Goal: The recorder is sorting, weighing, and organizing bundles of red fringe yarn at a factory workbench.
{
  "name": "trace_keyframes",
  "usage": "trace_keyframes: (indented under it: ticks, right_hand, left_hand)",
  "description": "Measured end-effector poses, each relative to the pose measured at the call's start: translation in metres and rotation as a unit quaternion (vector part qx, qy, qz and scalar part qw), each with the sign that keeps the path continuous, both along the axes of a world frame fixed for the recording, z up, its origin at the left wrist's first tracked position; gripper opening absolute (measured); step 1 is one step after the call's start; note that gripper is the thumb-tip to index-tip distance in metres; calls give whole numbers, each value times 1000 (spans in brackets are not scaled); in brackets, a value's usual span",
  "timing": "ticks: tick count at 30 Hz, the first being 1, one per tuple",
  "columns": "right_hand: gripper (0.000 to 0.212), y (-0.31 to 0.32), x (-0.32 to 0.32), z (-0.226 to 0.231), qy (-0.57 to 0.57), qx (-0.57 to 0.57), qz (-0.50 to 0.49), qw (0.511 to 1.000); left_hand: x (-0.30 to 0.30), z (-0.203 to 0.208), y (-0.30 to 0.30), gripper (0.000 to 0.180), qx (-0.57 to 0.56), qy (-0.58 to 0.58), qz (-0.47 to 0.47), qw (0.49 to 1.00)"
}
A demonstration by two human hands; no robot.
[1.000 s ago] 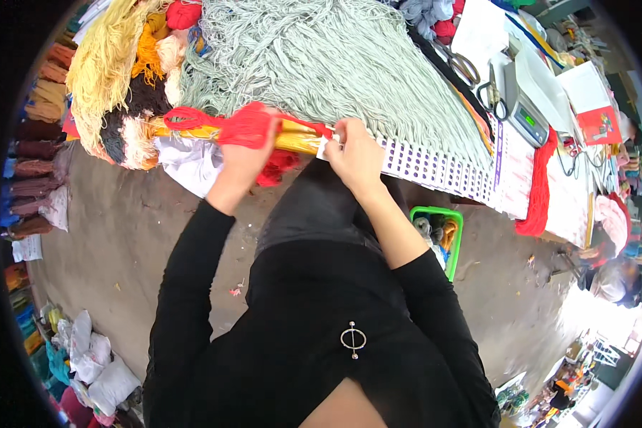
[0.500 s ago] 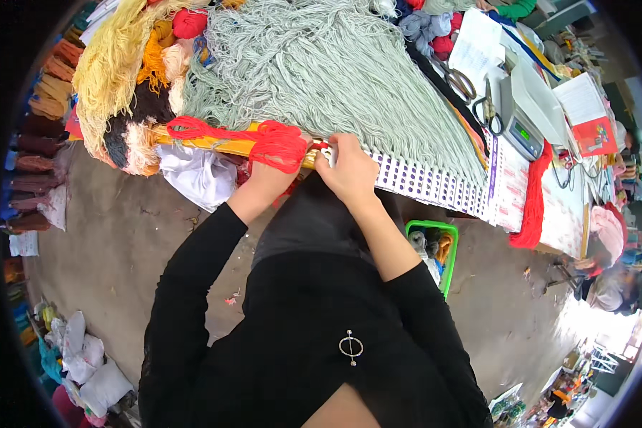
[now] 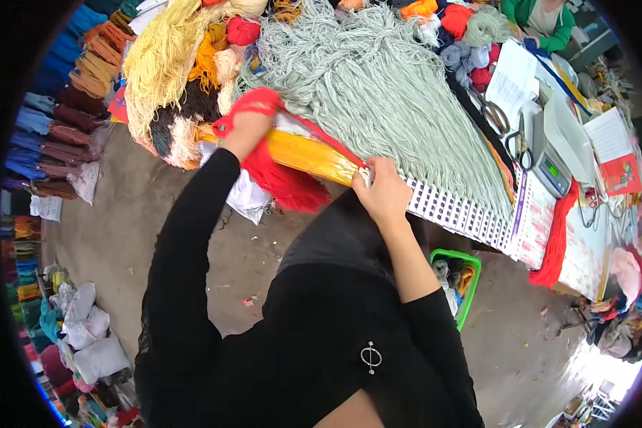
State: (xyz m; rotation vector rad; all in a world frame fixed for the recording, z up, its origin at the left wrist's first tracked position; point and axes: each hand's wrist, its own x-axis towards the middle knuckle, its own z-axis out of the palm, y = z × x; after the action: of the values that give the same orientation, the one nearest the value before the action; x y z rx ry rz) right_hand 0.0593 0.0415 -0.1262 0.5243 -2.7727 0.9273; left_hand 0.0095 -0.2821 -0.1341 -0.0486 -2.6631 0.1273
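So the left hand [image 3: 251, 134] is curled into a loose fist around the red yarn [image 3: 291, 184], with loops running over the top of it and a thick bunch dropping below, in front of the table edge. From there a red strand slants along the yellow strip [image 3: 310, 155] over to the right hand [image 3: 386, 191]. That one's mostly closed too, thumb and fingers pinching the strand by the strip's right end, right where the row of punched white cards [image 3: 460, 214] begins.

Stuff that's tough to see, left to right: the cream yarn [image 3: 157, 60] gets cut off at the top edge. Left hand's fingers are mostly buried under red loops, so I can't tell how each one is placed. The red bunch looks smeary, and it covers part of the white bag [image 3: 250, 198]. Right fingertips are tucked in, so can't say if they've got the strip too. What's inside the green basket [image 3: 469, 303] is hard to make out, and a person in green [image 3: 558, 32] is cropped up top.
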Motion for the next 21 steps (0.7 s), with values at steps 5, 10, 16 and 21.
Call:
trace_keyframes:
  ticks: [5, 10, 16, 21]
  right_hand:
    - [32, -1, -1, 1, 24, 0, 6, 1000]
    - [28, 11, -8, -1, -76, -108, 2, 991]
    - [11, 21, 11, 12, -176, -423, 21, 889]
    - [12, 31, 42, 55, -277, -507, 70, 813]
  left_hand:
    - [-2, 36, -62, 21, 48, -53, 5, 997]
    - [41, 115, 3, 38, 525, -281, 130, 793]
    - [105, 89, 137, 61, 914, -232, -237, 234]
    - [103, 108, 188, 67, 933, -212, -261, 125]
